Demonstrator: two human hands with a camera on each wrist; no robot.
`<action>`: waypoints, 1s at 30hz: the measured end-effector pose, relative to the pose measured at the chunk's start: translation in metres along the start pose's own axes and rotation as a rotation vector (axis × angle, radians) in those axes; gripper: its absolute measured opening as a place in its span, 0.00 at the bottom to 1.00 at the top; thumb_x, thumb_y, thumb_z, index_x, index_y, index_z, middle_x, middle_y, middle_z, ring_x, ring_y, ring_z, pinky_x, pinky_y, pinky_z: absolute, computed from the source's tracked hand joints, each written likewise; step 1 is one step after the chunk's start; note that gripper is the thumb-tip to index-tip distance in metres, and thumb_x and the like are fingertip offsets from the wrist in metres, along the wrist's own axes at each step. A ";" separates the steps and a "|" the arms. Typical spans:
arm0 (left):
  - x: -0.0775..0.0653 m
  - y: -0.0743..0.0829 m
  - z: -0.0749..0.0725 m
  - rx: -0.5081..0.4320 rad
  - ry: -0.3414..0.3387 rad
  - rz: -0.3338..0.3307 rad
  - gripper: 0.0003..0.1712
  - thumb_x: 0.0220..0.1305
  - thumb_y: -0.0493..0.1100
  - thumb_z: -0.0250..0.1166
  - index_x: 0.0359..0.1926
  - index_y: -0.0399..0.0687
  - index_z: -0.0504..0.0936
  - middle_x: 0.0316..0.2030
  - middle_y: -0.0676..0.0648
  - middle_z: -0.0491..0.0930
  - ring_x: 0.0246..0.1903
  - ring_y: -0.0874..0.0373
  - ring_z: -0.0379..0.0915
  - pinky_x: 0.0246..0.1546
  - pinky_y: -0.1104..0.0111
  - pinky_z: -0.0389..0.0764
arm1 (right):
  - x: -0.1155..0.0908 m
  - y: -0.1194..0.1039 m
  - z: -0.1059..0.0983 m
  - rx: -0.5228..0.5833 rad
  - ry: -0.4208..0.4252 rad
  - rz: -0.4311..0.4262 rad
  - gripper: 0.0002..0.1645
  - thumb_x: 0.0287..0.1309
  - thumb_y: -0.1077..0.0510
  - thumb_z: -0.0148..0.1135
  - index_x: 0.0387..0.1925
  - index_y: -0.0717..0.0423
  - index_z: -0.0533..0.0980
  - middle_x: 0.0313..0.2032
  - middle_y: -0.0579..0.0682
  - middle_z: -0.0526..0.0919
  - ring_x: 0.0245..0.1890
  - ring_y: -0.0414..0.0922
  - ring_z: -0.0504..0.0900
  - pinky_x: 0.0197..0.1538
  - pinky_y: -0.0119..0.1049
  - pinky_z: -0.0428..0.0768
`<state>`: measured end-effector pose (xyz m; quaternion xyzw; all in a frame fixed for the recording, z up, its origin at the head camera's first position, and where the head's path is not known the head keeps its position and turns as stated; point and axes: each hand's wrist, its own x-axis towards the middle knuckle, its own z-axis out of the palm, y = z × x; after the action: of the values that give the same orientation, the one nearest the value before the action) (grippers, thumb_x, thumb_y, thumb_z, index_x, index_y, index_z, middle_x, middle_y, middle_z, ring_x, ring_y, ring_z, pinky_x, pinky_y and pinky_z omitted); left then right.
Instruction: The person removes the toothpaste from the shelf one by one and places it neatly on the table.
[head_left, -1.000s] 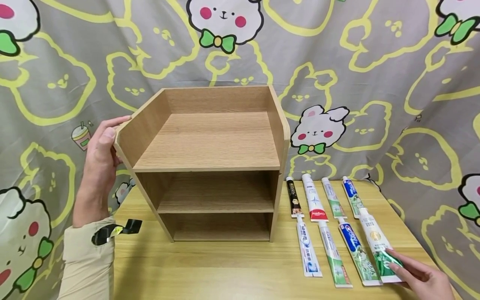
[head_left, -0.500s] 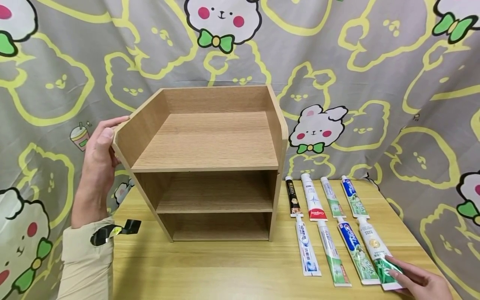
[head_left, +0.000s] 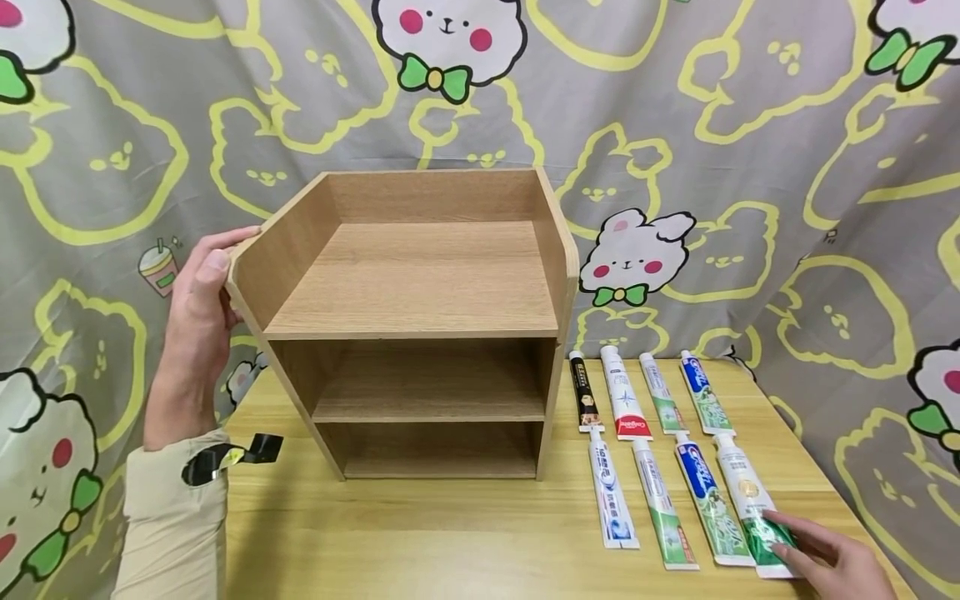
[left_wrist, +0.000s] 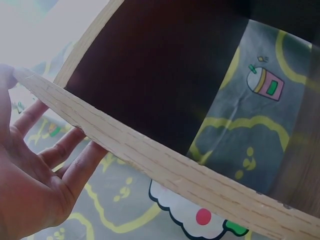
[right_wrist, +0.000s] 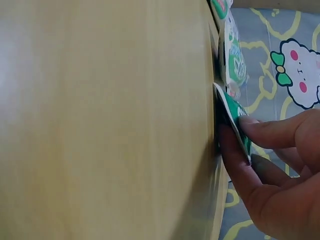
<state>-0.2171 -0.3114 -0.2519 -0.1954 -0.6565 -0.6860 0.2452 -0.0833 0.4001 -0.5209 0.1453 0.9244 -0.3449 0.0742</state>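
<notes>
A wooden desktop shelf (head_left: pixel 420 279), with an open top tray and two compartments under it, stands left of centre in the head view. My left hand (head_left: pixel 198 325) grips the upper front edge of its left side panel. In the left wrist view, the fingers (left_wrist: pixel 82 165) lie on one side of that panel edge (left_wrist: pixel 150 155). My right hand (head_left: pixel 836 554) pinches the flat lower end of a white and green toothpaste tube (head_left: pixel 750 492), front right. Thumb and fingers sit on opposite faces of the tube's green end (right_wrist: pixel 237 117) in the right wrist view.
Beside the held tube lies a blue and green toothpaste tube (head_left: pixel 708 496). Several more tubes lie in two rows right of the shelf, among them a red-ended Colgate tube (head_left: pixel 626 396) and a black tube (head_left: pixel 584 392). A patterned curtain (head_left: pixel 712 125) hangs behind the wooden table (head_left: pixel 420 542).
My right hand has slid the white and green toothpaste tube slightly toward me; it overlaps the tube above it less. My left hand keeps its grip on the shelf.
</notes>
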 end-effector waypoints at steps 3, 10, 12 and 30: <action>0.001 0.000 0.001 -0.003 0.001 0.002 0.26 0.71 0.48 0.53 0.64 0.43 0.78 0.50 0.39 0.75 0.36 0.51 0.77 0.23 0.70 0.82 | 0.001 0.000 -0.001 -0.015 0.001 -0.020 0.36 0.57 0.46 0.76 0.62 0.62 0.79 0.58 0.69 0.79 0.59 0.67 0.77 0.39 0.34 0.83; 0.000 -0.001 0.000 -0.015 0.003 0.002 0.26 0.71 0.48 0.53 0.64 0.42 0.78 0.52 0.39 0.75 0.38 0.51 0.77 0.25 0.70 0.83 | 0.000 0.001 -0.003 -0.037 0.022 -0.044 0.35 0.55 0.49 0.78 0.61 0.61 0.80 0.59 0.72 0.78 0.58 0.68 0.78 0.45 0.44 0.84; 0.000 -0.001 0.000 -0.018 0.001 0.003 0.26 0.71 0.47 0.53 0.64 0.42 0.78 0.52 0.39 0.75 0.39 0.51 0.77 0.25 0.69 0.83 | 0.000 0.001 -0.003 -0.028 0.013 -0.029 0.36 0.55 0.48 0.77 0.62 0.61 0.79 0.61 0.73 0.76 0.60 0.73 0.73 0.48 0.52 0.82; -0.001 0.000 0.002 0.031 0.036 -0.020 0.26 0.70 0.49 0.53 0.64 0.44 0.79 0.51 0.40 0.74 0.36 0.51 0.74 0.20 0.72 0.75 | 0.001 0.006 -0.004 -0.031 0.030 -0.059 0.36 0.58 0.47 0.75 0.60 0.66 0.79 0.58 0.71 0.79 0.60 0.72 0.74 0.46 0.45 0.85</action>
<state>-0.2160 -0.3093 -0.2526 -0.1726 -0.6646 -0.6815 0.2532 -0.0827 0.4067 -0.5218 0.1222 0.9345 -0.3301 0.0524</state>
